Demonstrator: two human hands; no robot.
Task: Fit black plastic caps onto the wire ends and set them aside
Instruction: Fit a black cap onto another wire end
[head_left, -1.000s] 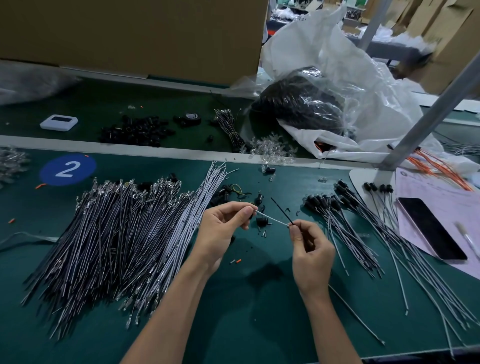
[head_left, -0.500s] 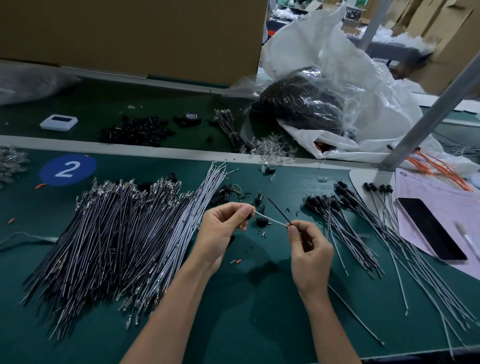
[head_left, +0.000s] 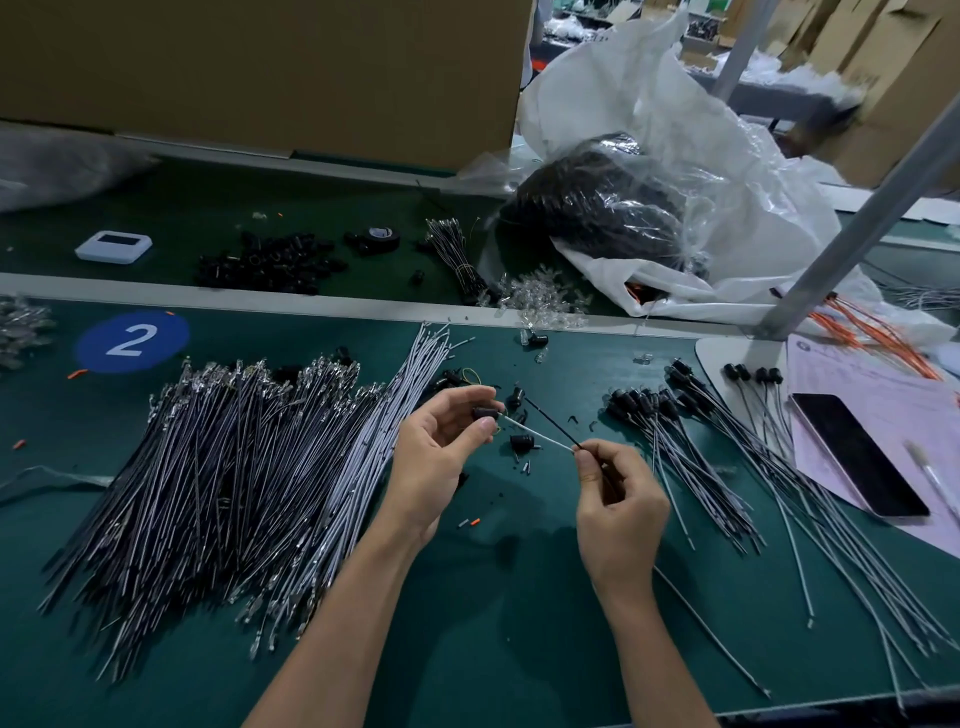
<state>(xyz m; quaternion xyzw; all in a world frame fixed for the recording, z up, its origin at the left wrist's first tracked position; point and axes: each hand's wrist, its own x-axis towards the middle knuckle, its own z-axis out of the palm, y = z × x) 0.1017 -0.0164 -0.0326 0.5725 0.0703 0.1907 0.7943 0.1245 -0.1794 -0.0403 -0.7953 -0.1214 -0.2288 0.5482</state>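
**Single head-worn view over a green workbench**

One wide-angle camera sits on the person's head, looking forward and down. Both forearms enter from the bottom edge, with the left hand (head_left: 436, 457) and right hand (head_left: 618, 514) close below the lens at centre. The green bench (head_left: 493, 623) fills the lower frame; the metal post (head_left: 857, 218) at right leans, probably from lens distortion

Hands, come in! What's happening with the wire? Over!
Left hand pinches small black plastic cap. Right hand pinches thin white wire, end meeting cap. Nothing blocking.
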